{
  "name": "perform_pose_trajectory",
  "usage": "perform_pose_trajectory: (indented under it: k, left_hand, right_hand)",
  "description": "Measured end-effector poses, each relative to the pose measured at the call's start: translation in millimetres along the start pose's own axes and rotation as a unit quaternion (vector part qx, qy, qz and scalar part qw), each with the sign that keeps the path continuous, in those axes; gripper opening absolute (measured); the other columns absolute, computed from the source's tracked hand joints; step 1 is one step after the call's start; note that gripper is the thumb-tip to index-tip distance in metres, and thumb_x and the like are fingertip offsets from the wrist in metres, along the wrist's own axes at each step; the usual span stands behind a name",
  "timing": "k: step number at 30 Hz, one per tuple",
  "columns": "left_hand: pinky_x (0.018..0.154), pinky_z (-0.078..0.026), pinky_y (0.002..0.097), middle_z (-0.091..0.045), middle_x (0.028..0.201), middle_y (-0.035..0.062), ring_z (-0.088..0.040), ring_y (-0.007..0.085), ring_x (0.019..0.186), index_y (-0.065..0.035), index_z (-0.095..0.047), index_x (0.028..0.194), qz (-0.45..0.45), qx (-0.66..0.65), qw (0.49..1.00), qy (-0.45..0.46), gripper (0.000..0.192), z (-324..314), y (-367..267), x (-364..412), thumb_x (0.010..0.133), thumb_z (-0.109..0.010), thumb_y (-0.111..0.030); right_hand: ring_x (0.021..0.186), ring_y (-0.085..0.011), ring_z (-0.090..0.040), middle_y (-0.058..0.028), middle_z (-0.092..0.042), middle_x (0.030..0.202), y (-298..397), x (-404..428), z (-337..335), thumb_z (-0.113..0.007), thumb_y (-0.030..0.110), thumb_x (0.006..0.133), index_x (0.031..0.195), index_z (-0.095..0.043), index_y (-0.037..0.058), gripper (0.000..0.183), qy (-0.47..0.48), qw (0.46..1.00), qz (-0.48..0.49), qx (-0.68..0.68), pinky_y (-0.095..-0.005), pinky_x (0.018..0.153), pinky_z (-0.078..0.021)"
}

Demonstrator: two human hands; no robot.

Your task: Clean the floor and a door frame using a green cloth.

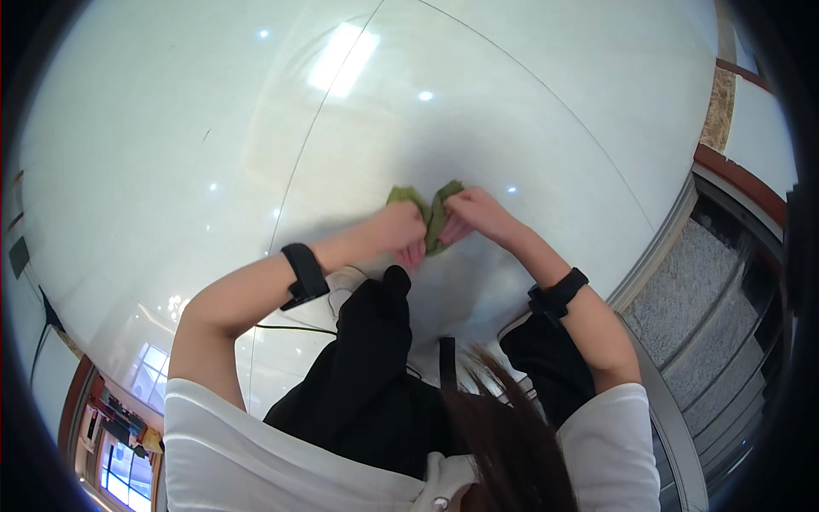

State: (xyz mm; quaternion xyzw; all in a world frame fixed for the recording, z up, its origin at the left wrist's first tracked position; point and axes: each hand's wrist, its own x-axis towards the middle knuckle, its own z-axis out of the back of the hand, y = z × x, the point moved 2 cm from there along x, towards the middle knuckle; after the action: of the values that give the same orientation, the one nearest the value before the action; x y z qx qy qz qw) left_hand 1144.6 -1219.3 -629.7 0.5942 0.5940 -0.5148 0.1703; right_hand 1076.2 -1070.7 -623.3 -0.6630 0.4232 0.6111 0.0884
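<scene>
A small olive-green cloth (438, 221) is bunched between my two hands, above the glossy pale tiled floor (333, 173). My left hand (408, 229) grips its left part, with the back of the hand turned up and the fingers pointing down. On the other side, my right hand (462, 214) pinches the cloth's right part. A fold stands up between the hands, and the fingers hide some of the fabric. Slight blur covers both hands. Black straps circle my left forearm (304, 275) and my right forearm (558, 294).
At the right, a metal-framed doorway (652, 249) borders grey ribbed matting or steps (684, 307). My black-trousered knees (371, 333) are bent close below the hands. A thin black cable (294, 329) runs beside my left leg. Ceiling lights reflect off the floor.
</scene>
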Motion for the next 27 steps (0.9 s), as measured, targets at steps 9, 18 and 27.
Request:
perform_pose_trajectory:
  k: [9, 18, 27]
  left_hand:
    - [0.058, -0.056, 0.031, -0.062, 0.082, 0.0253, -0.065, 0.0302, 0.063, 0.0151, -0.058, 0.085, -0.167, -0.212, 0.949, -0.165, 0.033, 101, -109, 21, 0.076, -0.031, -0.004]
    - [0.044, -0.051, 0.0289, -0.063, 0.066, 0.02, -0.061, 0.024, 0.048, 0.0081, -0.063, 0.07, -0.02, -0.013, 0.988, -0.154, 0.032, 101, -57, -9, 0.075, -0.035, -0.006]
    - [0.059, -0.054, 0.0338, -0.063, 0.063, 0.0131, -0.064, 0.0211, 0.058, 0.0045, -0.063, 0.064, 0.082, 0.152, 0.983, -0.057, 0.025, 5, 35, -35, 0.073, -0.041, -0.003]
  right_hand:
    - [0.092, -0.017, -0.055, -0.0126, -0.057, 0.098, 80, 18, 55, -0.035, 0.022, 0.093, 0.105, -0.048, -0.0025, 0.03, -0.063, 0.948, 0.237, 0.204, -0.0274, 0.086, -0.0432]
    - [0.094, -0.0212, -0.059, -0.0159, -0.06, 0.098, 46, 22, 7, -0.034, 0.02, 0.092, 0.106, -0.051, -0.0054, 0.034, -0.021, 0.972, 0.137, 0.19, -0.0294, 0.086, -0.0454]
    - [0.068, -0.0229, -0.065, -0.0192, -0.064, 0.077, -56, 0, -74, -0.041, 0.024, 0.086, 0.078, -0.059, -0.007, 0.037, -0.061, 0.99, 0.042, 0.116, -0.0299, 0.062, -0.0526]
